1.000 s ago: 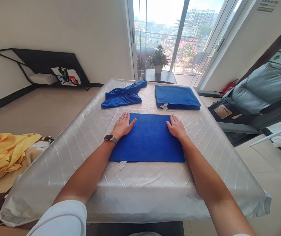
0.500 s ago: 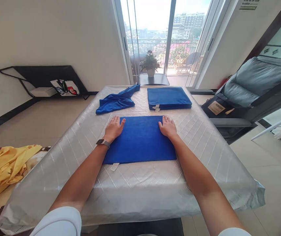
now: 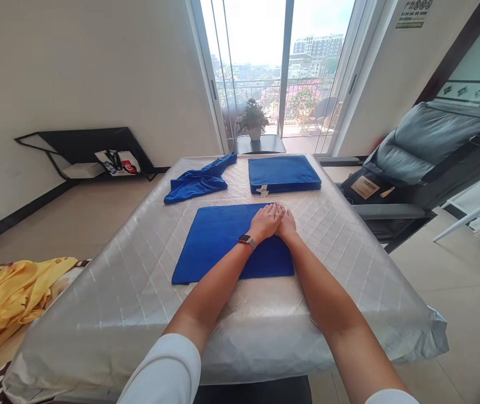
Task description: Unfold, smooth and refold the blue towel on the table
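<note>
A blue towel [image 3: 217, 241] lies flat and rectangular on the table in front of me. Both hands rest at its far right corner, side by side and touching. My left hand [image 3: 266, 220], with a watch at the wrist, lies palm down with fingers stretched out over the cloth. Partly behind it, my right hand [image 3: 287, 223] lies flat along the towel's right edge. Farther back sits a neat stack of folded blue towels [image 3: 284, 171] with a white tag on its front side. A crumpled blue towel [image 3: 200, 180] lies at the back left.
A silvery quilted cover [image 3: 139, 258] spreads over the table. Yellow fabric [image 3: 17, 303] is heaped at the left. On the right stands a grey padded chair [image 3: 425, 146]. Beyond the table's far edge, a potted plant [image 3: 254, 119] stands before the glass door.
My left hand has moved right across the towel, from its far left corner to beside my right hand. The right hand stays near the far right corner. The view has shifted slightly.
</note>
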Tool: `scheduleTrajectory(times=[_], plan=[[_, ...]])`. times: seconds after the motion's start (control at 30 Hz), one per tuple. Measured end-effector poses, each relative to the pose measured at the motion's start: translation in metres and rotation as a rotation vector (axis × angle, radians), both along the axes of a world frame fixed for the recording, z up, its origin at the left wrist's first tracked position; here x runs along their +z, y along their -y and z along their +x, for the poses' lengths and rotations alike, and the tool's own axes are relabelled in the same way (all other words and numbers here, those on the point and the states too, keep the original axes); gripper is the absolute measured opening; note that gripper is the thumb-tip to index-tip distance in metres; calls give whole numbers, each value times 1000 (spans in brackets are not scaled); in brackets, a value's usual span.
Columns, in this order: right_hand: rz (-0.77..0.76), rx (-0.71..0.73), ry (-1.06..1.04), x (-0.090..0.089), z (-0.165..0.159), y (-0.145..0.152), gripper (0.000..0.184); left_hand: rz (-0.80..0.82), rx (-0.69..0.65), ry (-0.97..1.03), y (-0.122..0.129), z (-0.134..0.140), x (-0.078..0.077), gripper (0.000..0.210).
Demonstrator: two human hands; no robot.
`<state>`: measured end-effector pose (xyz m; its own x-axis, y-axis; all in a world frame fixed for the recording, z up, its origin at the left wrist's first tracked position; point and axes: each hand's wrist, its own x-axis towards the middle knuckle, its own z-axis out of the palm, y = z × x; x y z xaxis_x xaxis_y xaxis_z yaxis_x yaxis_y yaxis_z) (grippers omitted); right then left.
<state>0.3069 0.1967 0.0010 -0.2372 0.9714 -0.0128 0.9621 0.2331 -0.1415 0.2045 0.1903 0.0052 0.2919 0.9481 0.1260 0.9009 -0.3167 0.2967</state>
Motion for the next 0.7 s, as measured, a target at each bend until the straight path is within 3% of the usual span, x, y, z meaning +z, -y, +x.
scheduleTrajectory(times=[0.07,0.17,0.27,0.5,0.6,0.7], plan=[[2,-21,-33,0,-1,0,65,-23,71,6,-2,-6,-5,73],[-12,-59,-87,3,-5,-1,64,-29,104,-45,1,-37,-9,78],[-28,-75,-113,5,-8,-1,65,-51,160,-104,6,-87,-12,80],[-46,-82,-111,4,-7,-3,67,-80,437,-146,25,-217,-17,87],[-44,-83,-82,2,-7,-5,67,-83,459,-135,32,-236,-20,91],[-33,-81,-50,1,-6,-6,67,-96,472,-128,34,-234,-20,93]])
